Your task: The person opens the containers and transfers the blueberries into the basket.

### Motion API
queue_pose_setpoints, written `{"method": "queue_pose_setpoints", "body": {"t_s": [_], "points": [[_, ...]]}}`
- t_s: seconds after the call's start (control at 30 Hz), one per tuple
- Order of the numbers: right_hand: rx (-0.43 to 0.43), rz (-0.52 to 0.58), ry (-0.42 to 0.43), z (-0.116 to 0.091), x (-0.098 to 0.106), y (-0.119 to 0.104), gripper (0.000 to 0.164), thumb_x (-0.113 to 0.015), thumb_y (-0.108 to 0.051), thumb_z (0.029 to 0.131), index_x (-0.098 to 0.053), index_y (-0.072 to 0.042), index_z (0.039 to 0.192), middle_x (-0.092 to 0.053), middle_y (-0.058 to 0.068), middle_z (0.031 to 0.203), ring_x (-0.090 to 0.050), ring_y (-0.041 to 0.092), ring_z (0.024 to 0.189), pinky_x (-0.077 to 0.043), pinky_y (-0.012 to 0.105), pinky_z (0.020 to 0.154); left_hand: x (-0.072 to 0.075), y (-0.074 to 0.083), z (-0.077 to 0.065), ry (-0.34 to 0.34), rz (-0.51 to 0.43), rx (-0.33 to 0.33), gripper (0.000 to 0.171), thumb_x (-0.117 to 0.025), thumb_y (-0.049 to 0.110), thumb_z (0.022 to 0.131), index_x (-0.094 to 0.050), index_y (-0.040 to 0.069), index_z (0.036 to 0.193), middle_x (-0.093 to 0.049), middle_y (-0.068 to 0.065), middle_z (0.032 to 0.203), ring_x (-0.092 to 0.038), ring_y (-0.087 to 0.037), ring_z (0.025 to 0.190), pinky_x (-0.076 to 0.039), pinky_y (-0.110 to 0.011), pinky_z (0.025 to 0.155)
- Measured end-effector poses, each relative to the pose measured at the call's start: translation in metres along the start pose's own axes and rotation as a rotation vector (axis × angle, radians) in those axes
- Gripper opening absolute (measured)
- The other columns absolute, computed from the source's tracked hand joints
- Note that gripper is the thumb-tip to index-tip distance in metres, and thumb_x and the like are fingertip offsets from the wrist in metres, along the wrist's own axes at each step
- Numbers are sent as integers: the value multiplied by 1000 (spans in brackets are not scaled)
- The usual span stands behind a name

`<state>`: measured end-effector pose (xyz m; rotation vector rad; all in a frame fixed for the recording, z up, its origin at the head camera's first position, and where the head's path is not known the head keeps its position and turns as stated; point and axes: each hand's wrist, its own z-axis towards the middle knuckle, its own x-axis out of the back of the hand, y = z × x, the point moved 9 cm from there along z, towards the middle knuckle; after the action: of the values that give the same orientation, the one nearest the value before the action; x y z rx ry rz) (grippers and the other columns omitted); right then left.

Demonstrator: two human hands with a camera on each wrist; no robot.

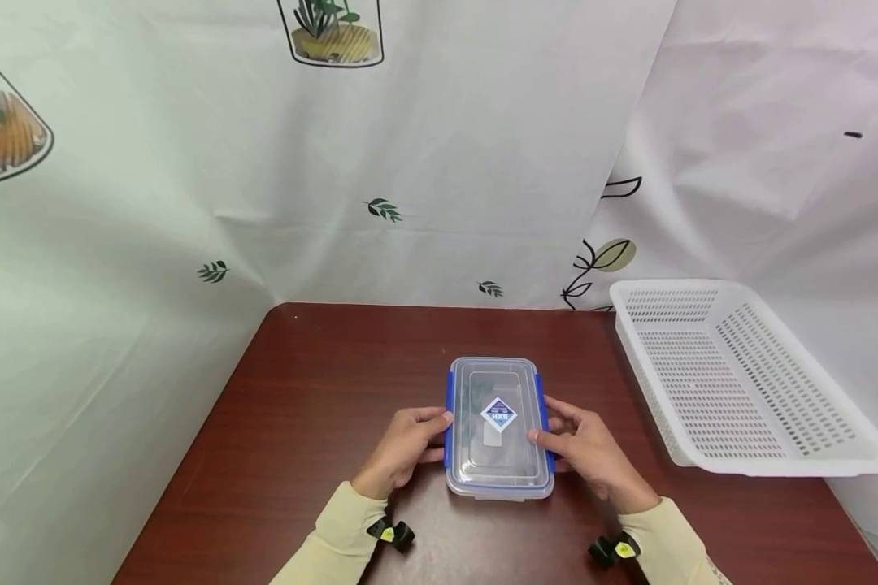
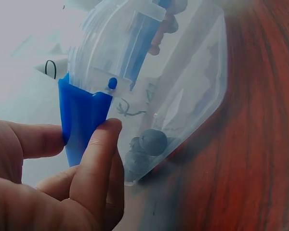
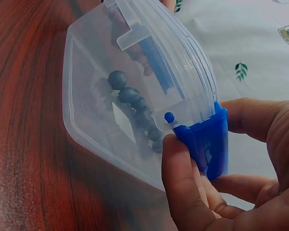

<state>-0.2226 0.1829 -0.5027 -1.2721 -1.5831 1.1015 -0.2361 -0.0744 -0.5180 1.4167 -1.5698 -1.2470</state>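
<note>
A clear plastic food container (image 1: 508, 459) with a lid and blue side clips lies on the table, a blue-and-white diamond label (image 1: 499, 414) on its lid. Seen through its wall in the left wrist view are dark round balls (image 2: 153, 142); the right wrist view shows several such balls (image 3: 129, 95) in a row. What they are, I cannot tell. My left hand (image 1: 404, 448) pinches the left blue clip (image 2: 82, 115) between thumb and fingers. On the other side my right hand (image 1: 588, 451) grips the right blue clip (image 3: 209, 144). Both clips appear folded down against the container.
At the right edge of the dark red wooden table (image 1: 336, 366) stands a white perforated plastic basket (image 1: 710, 439). White cloth (image 1: 446, 146) with printed plants hangs behind and to the left. Each wrist wears a black strap with a small device.
</note>
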Motion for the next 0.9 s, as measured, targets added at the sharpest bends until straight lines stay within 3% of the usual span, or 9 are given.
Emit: {"method": "queue_pose_setpoints", "body": {"t_s": [0.3,0.53,0.9], "points": [[4,8,1,0,0,0,84,-83,-14,92,-38,-2,162,-73,19,110,-78,30,89,-65,52,72,-4,3,0,-11,38,-31,45,-62,16,106,-59,-12,141,-75,-15,114,-73,-15,93,-65,-33,79],[-2,-18,9,0,1,0,85,-83,-15,92,-38,-2,162,-74,19,110,-79,30,88,-65,52,71,-5,8,0,-32,63,-40,42,-59,13,107,-58,-13,141,-72,-22,126,-74,-17,92,-64,-30,76],[-3,-29,17,-1,1,-1,84,-83,-14,92,-37,-1,162,-74,20,112,-78,29,90,-65,52,71,-7,9,3,-63,92,-37,41,-54,10,109,-57,-15,140,-72,-25,126,-74,-19,94,-65,-32,79]]}}
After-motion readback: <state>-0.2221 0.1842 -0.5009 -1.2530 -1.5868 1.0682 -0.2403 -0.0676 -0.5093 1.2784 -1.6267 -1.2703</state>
